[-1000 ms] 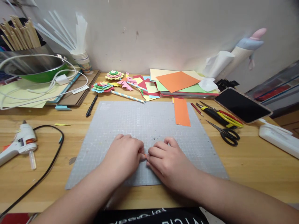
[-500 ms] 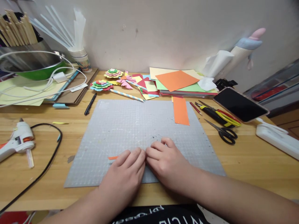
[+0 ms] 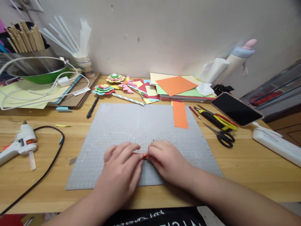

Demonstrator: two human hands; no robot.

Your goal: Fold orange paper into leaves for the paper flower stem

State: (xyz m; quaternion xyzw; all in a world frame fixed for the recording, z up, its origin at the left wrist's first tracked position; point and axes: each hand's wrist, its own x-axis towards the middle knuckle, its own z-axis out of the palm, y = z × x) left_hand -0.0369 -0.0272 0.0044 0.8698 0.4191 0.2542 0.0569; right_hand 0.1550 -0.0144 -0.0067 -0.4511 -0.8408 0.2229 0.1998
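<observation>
Close to the front of the grey cutting mat point(image 3: 131, 122), my two hands meet over a piece of orange paper point(image 3: 145, 155). Only a small bit of it shows, between the fingertips; the rest is covered. My left hand point(image 3: 123, 163) pinches it from the left with thumb and forefinger, its other fingers curled above. From the right, my right hand point(image 3: 166, 160) grips the same paper with bent fingers. A longer orange paper strip point(image 3: 180, 115) lies flat at the mat's upper right, apart from both hands.
Right of the mat lie black scissors point(image 3: 223, 137), pliers point(image 3: 215, 119), a red pencil point(image 3: 194, 112) and a phone point(image 3: 237, 108). A glue gun point(image 3: 24, 139) with a black cord rests at left, near a black pen point(image 3: 92, 107). Paper flowers point(image 3: 103, 89) and coloured paper point(image 3: 176, 85) line the back.
My left hand has lifted and its fingers have curled in. The orange paper now shows between my fingertips, where before its end stuck out left of my left hand.
</observation>
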